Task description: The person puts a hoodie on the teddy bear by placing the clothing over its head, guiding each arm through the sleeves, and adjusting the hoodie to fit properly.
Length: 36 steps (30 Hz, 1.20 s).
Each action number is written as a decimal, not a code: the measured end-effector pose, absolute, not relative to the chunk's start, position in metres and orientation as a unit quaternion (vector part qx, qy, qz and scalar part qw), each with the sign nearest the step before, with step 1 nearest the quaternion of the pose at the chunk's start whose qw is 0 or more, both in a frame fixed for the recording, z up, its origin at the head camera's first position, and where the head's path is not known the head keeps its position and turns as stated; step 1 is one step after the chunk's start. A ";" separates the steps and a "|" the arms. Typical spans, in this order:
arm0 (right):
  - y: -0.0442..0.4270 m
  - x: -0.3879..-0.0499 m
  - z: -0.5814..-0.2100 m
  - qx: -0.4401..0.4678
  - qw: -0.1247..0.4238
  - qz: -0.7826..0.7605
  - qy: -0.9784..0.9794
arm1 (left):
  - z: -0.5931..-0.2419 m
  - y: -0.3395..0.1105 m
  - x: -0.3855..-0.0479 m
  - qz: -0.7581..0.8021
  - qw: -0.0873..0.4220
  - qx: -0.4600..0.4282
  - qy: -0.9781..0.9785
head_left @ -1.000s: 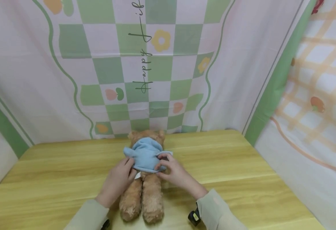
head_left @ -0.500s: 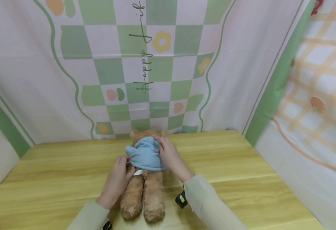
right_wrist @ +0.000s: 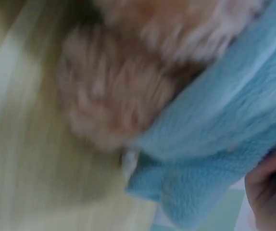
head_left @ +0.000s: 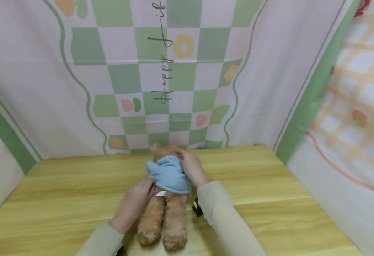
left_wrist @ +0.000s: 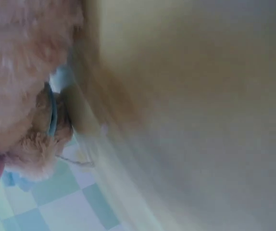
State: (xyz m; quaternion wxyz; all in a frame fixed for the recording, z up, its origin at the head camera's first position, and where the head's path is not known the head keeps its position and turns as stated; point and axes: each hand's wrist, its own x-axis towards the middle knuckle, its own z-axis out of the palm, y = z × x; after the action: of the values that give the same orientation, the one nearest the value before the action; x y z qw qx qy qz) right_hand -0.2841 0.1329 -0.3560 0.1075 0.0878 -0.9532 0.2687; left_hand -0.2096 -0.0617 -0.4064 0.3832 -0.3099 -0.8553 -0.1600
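A brown plush teddy bear (head_left: 175, 225) in a light blue shirt (head_left: 171, 176) lies lengthwise on the table, legs toward me, head at the back edge. A white tag (head_left: 161, 193) pokes out below the hem. My left hand (head_left: 133, 203) pinches the shirt's lower left edge at the bear's side; its fingertips are partly hidden. At the upper right, my right hand (head_left: 194, 169) grips the shirt near the neck, covering part of the head. The right wrist view shows curled fingers (right_wrist: 265, 185) against the blue cloth. Fur (left_wrist: 22, 72) fills the left wrist view's upper left.
The wood-grain table (head_left: 257, 185) extends to both sides of the bear. Directly behind its back edge hangs a green-and-white checked curtain (head_left: 182, 76), with an orange plaid cloth (head_left: 359, 92) at the right. A black wrist device (head_left: 197, 207) sits under the right sleeve.
My right hand has gone from the shirt's lower right edge up to the neck area. The bear has shifted slightly right and tilted, its shirt bunching. My left hand stays by the hem.
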 end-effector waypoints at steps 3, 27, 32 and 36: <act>0.135 -0.285 -0.358 0.081 0.153 0.202 -0.964 | -0.405 -0.064 -0.211 -0.137 0.392 -0.333 -0.846; 0.161 -0.280 -0.358 0.124 0.126 0.328 -0.928 | -0.398 -0.074 -0.205 -0.125 0.322 -0.303 -0.888; 0.172 -0.253 -0.350 0.187 0.116 0.338 -0.915 | -0.391 -0.073 -0.204 -0.184 0.229 -0.267 -0.918; 0.184 -0.228 -0.353 0.212 0.086 0.281 -0.932 | -0.386 -0.070 -0.202 -0.218 0.155 -0.239 -0.934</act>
State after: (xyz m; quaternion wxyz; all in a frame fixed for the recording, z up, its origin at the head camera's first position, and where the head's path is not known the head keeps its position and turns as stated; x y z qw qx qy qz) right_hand -0.2281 0.1845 -0.3533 0.0860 0.2124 -0.9318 0.2814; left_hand -0.2024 -0.0701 -0.3863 0.1554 -0.2386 -0.9336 -0.2177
